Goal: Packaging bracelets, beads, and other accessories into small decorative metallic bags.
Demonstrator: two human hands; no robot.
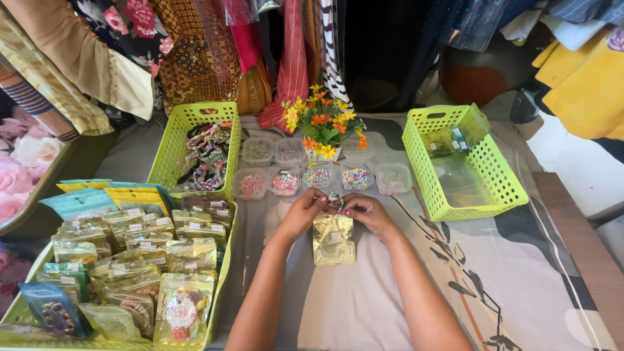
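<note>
We hold a gold foil pouch [334, 239] at its top edge, our left hand [304, 211] and right hand [366, 211] close together, fingers pinching its mouth, where a small beaded piece [335, 197] shows. The pouch lies mid-table on a patterned cloth [520, 286], with bare cloth below and to the right. Small bead tubs [285, 183] and a flower pot [323, 123] stand just beyond; lime baskets [455, 162] flank us, and hanging garments [195, 52] back the table.

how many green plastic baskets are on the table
3: one at back left holding bracelets, one at front left full of packets, one at right, nearly empty. Others may lie outside the view.
</note>
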